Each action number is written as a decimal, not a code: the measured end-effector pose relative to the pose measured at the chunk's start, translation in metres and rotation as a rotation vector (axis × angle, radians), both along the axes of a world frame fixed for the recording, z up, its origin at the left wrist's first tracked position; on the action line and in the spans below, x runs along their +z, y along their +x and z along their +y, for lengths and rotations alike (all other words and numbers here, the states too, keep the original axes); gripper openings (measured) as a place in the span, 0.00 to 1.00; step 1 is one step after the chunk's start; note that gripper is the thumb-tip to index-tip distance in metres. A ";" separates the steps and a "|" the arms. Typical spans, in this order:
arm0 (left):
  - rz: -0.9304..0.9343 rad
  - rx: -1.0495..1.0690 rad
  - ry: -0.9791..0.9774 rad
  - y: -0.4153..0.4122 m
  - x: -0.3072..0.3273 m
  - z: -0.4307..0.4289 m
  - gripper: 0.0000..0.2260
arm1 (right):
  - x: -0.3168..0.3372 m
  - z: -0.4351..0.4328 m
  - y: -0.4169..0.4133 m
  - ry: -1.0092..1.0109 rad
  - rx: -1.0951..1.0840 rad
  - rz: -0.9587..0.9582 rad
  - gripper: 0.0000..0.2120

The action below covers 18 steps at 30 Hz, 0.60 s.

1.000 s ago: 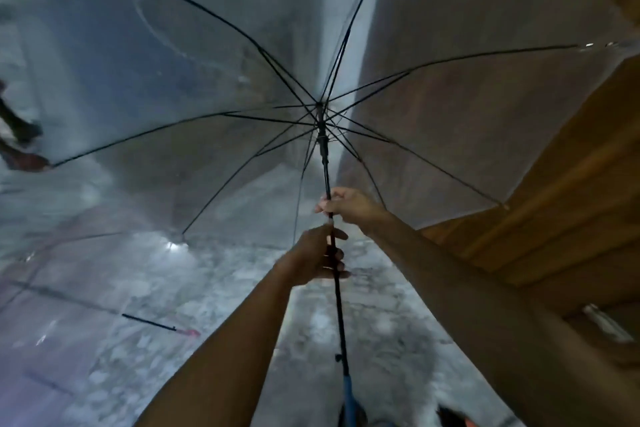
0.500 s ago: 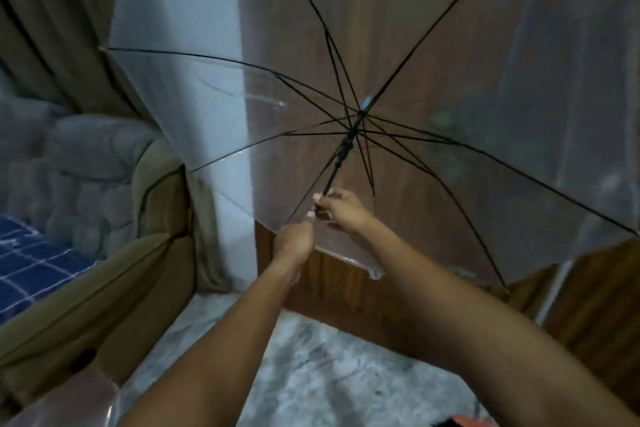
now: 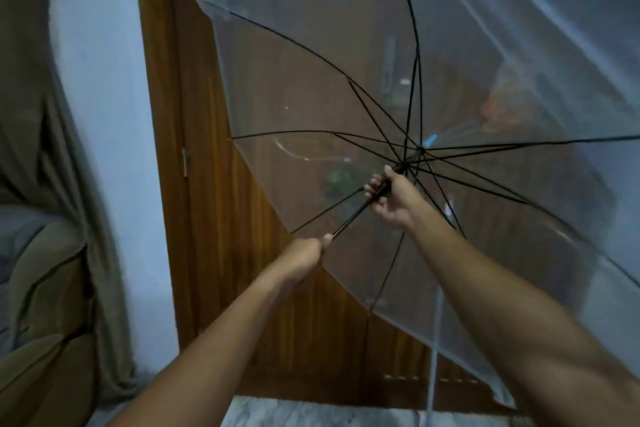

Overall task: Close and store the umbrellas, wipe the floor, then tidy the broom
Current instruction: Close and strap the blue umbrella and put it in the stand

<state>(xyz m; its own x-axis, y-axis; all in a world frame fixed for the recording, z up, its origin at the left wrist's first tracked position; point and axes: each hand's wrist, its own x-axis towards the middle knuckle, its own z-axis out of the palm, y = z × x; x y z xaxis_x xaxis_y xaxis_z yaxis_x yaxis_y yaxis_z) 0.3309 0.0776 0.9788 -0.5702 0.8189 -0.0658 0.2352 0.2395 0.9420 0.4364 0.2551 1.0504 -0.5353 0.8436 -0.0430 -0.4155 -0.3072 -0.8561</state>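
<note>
Gripping the black shaft [image 3: 349, 217] low down with the left hand [image 3: 304, 255], fingers curled round it; clutching it higher up, just below the rib hub, with the right hand [image 3: 391, 199]. Holding the clear umbrella [image 3: 311, 97] fully spread across centre and right of frame, so probably only beginning the closing. Leaving storing, wiping the floor [image 3: 311, 416] and tidying undone; no broom showing. Crowding the canopy against the wooden door [image 3: 207, 218] behind, curtain [image 3: 69, 149] hanging at left.

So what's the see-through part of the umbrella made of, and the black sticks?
Canopy: looks like clear, glossy plastic film, since the wooden door shows through it. Ribs: thin, matte black, probably metal, though hard to confirm.
</note>
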 end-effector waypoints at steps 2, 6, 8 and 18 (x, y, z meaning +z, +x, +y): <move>-0.036 -0.047 -0.005 0.027 0.011 0.010 0.19 | 0.010 0.007 0.029 0.005 -0.052 0.065 0.17; -0.073 -0.135 0.013 0.083 0.019 0.039 0.21 | 0.023 0.017 0.082 -0.018 -0.124 0.212 0.19; -0.075 -0.154 0.027 0.112 0.024 0.053 0.21 | 0.019 0.017 0.100 -0.038 -0.109 0.260 0.18; -0.293 -0.230 0.041 0.220 0.038 0.103 0.22 | 0.000 0.038 0.172 -0.039 -0.073 0.171 0.20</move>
<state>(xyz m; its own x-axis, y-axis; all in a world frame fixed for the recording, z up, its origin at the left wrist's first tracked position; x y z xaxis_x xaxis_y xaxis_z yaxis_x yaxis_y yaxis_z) 0.5514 0.1805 1.0166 -0.3331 0.9286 -0.1637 -0.0022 0.1728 0.9849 0.6088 0.2929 1.0509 -0.4749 0.8800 0.0096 -0.5763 -0.3027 -0.7591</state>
